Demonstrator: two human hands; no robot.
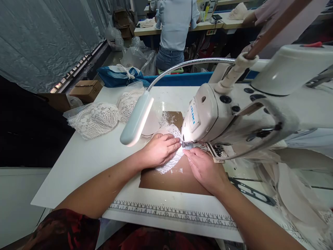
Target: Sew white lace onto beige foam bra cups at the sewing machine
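A white lace cup piece (170,163) lies under the needle end of a white JUKI sewing machine (201,111), on a brown sheet (169,180). My left hand (161,149) rests flat on the lace, its fingers stretched toward the presser foot and lying close together. Just right of the needle, my right hand (204,168) is closed, with thumb and forefinger pinched at the edge of the lace piece. The exact grip there is partly hidden by the fingers and glare. A lit lamp (137,118) on a bendable metal neck hangs over the work.
Lace cups (95,119) are piled at the table's left back. A printed ruler (171,213) runs along the front edge. To the right lie a dark slotted tool (252,191) and pale fabric pieces (296,194). A person (177,27) is at a table behind.
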